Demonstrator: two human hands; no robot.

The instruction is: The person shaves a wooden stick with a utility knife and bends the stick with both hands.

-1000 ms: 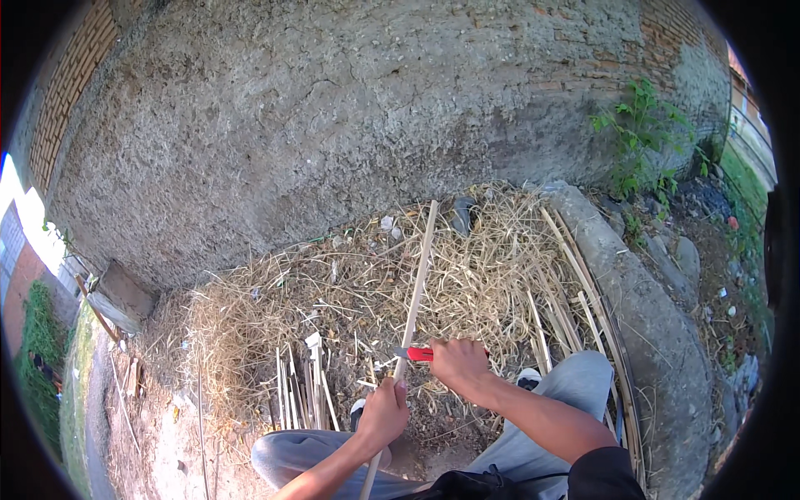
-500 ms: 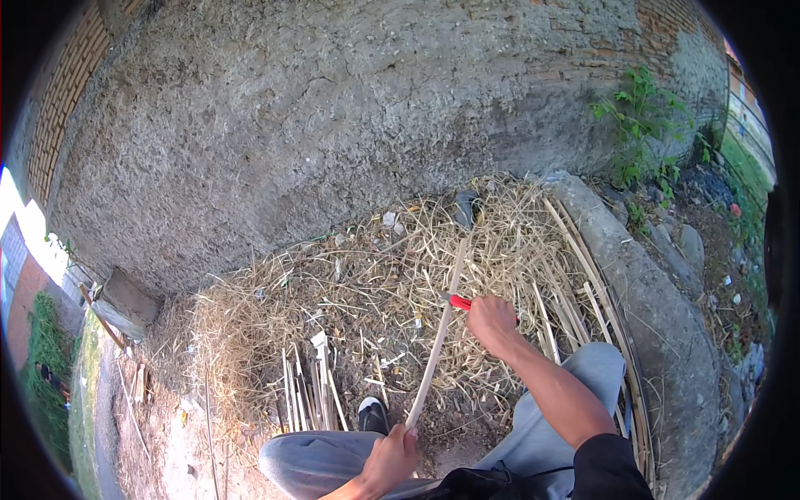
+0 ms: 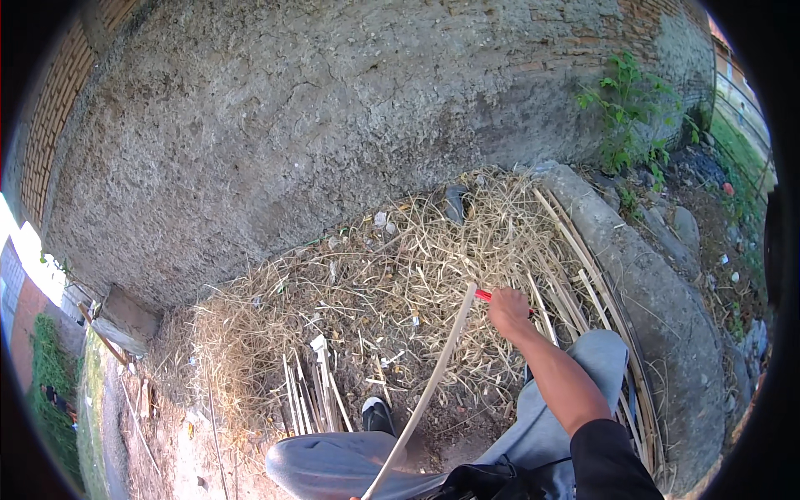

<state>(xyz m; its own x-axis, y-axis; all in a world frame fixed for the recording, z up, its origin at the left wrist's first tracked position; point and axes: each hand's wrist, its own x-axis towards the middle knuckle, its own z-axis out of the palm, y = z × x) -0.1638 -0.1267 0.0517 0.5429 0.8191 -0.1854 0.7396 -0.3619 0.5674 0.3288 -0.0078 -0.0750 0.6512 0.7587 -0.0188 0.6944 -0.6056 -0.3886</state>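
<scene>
A long, pale bamboo strip (image 3: pixel 433 379) slants from the lower edge up to the middle of the view, above the ground. My right hand (image 3: pixel 509 312) is closed around a red-handled knife (image 3: pixel 483 295), at the strip's far end. The strip hides the blade, so I cannot tell whether it touches. Only a sliver of my left hand (image 3: pixel 356 498) shows at the lower edge, by the strip's near end; its fingers are cut off from view. Below the strip are my grey-trousered knees and a dark shoe (image 3: pixel 377 414).
Shavings (image 3: pixel 492 242) cover the ground. Several cut strips (image 3: pixel 312 392) stand left of my shoe; longer strips (image 3: pixel 583 258) lie along a low concrete edge (image 3: pixel 642 275) at right. A rough wall (image 3: pixel 333 125) rises ahead, with a dark object (image 3: pixel 455 204) at its foot and a green plant (image 3: pixel 625 117).
The strip has been drawn toward me, its far end now lower, and my left hand has almost left the view. The knife has shifted slightly right, from partway along the strip to its far end.
</scene>
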